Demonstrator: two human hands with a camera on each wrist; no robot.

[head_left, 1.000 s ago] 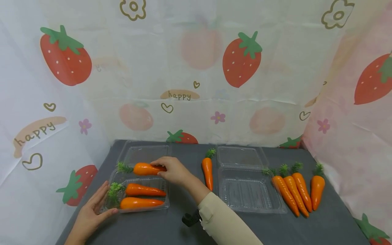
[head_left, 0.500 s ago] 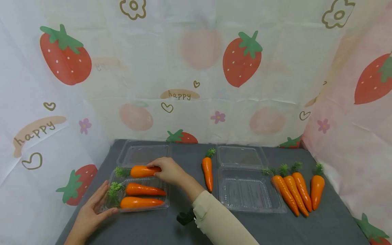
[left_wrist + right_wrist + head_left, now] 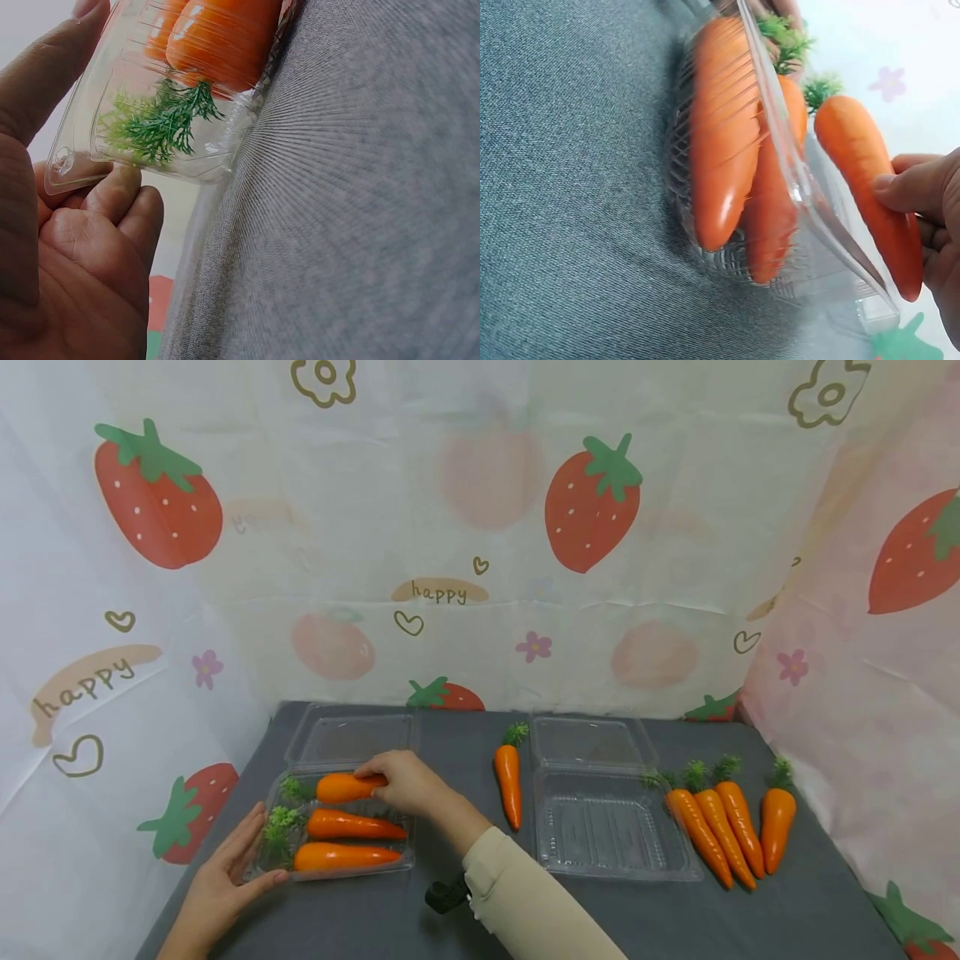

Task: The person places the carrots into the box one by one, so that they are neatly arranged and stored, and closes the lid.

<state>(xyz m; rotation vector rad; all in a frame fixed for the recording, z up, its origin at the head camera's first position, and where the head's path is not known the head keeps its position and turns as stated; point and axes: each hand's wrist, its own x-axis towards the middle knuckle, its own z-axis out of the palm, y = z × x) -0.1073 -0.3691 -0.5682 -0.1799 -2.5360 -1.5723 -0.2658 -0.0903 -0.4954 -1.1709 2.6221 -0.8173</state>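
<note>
In the head view my right hand (image 3: 411,783) pinches the narrow end of an orange carrot (image 3: 341,788) with green leafy top. This carrot lies crosswise over the back part of the left clear plastic box (image 3: 408,860); in the right wrist view, its tapered end is above the rim. Two more carrots lie inside that box, a middle carrot (image 3: 348,823) and a front carrot (image 3: 341,857), leaves to the left. My left hand (image 3: 221,881) holds the box's near left corner, thumb in front and fingers along the side. The left wrist view shows its curled fingers (image 3: 116,191) at the rim.
A second clear box (image 3: 611,827) stands open on the right, its lid (image 3: 592,742) folded back. One carrot (image 3: 508,785) lies between the boxes. Several carrots (image 3: 731,835) lie at the right, one leaning by the box's edge. Strawberry-print cloth (image 3: 465,643) walls the grey table.
My right hand has shifted left and slightly toward me, lowering the carrot into the back part of the left box. My left hand has stayed at the corner.
</note>
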